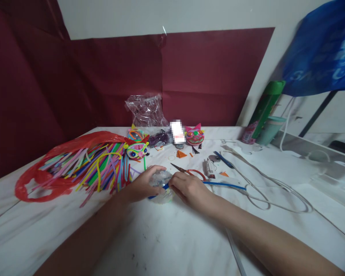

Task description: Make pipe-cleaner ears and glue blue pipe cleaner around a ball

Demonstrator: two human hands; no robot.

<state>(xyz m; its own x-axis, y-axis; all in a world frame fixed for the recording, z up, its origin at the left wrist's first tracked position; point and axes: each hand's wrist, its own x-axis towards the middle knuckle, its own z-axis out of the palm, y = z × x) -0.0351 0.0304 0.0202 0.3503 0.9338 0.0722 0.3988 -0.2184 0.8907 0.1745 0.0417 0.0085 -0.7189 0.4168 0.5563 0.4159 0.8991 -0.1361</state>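
Note:
My left hand (142,186) is curled round a clear, crinkly plastic ball (160,180) resting on the white table (175,237). My right hand (189,189) pinches a blue pipe cleaner (227,185) against the ball's right side. The pipe cleaner wraps under the ball and trails off to the right. Red-handled scissors (191,172) lie just behind my right hand.
A red plastic bag (37,184) spilling several coloured pipe cleaners (100,165) lies at left. Finished decorated balls (137,149) and a pink one (194,136) stand behind. A glue gun (209,168) with white cord (276,188), a green bottle (266,109) and a clear bag (145,109) are farther back.

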